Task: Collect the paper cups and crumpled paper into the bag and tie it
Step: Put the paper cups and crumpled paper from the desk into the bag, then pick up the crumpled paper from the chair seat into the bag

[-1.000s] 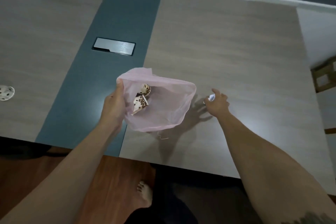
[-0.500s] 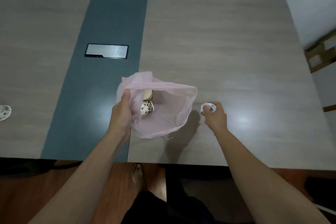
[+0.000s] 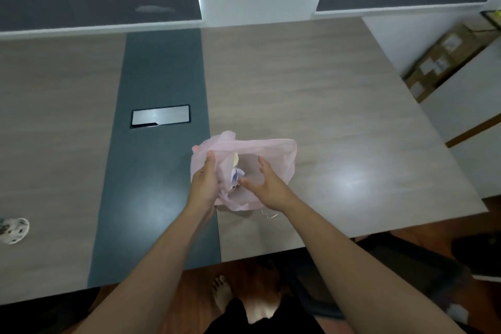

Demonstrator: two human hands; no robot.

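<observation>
A thin pink plastic bag (image 3: 273, 148) stands open near the front edge of the table (image 3: 325, 106). My left hand (image 3: 204, 184) grips the bag's left rim. Over the bag's mouth my right hand (image 3: 267, 184) hovers with fingers spread and nothing in it. Inside the bag lie a white crumpled paper (image 3: 235, 174) and part of a spotted paper cup (image 3: 235, 160). Another spotted paper cup (image 3: 13, 230) lies on its side far left on the table.
A metal cable hatch (image 3: 160, 116) sits in the table's dark grey centre strip. Cardboard boxes (image 3: 444, 58) lie on the floor at the right. A bare foot (image 3: 222, 293) and a dark chair base show below the table edge.
My right hand picked the crumpled paper up from the table right of the bag, carried it left over the bag's mouth and let it go. The left hand kept its grip.
</observation>
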